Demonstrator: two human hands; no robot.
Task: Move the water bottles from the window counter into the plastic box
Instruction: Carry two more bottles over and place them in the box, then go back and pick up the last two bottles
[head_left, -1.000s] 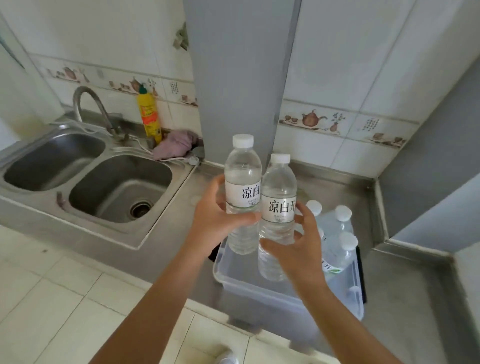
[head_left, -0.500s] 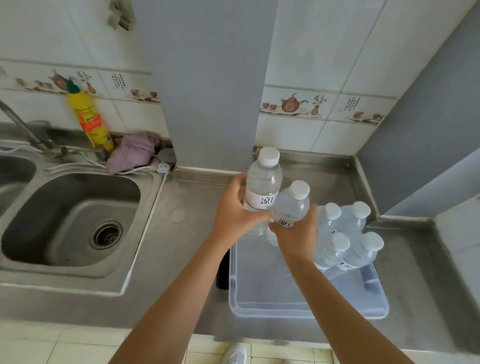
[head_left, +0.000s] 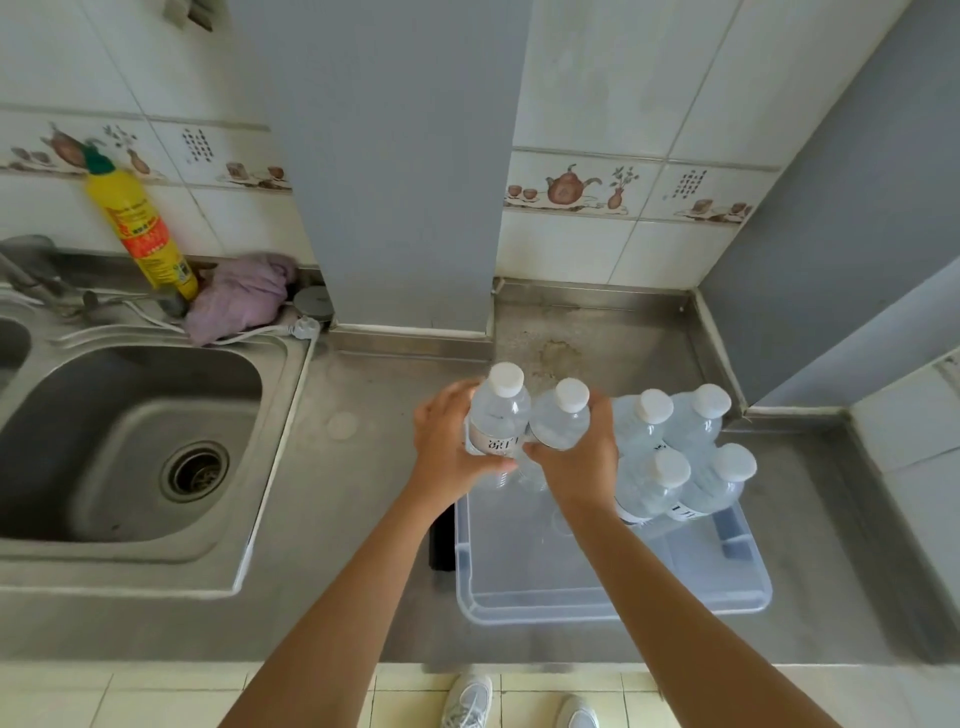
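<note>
Over the plastic box's (head_left: 613, 603) far left corner, the left hand (head_left: 452, 447) and right hand (head_left: 576, 462) are each gripping a full, likely heavy, smooth water bottle (head_left: 498, 415) mid-body, beside four bottles (head_left: 680, 457) already standing inside.

White tiled wall (head_left: 613, 73) with teapot border, grey pillar (head_left: 395, 156), steel counter (head_left: 363, 467), sink (head_left: 130, 441).

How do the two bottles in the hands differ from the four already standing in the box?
The two held bottles are gripped, one in the left hand and one in the right hand; the four bottles stand free. The held pair is over the far left of the plastic box; the four fill its far right. All are clear, white-capped and upright.
</note>
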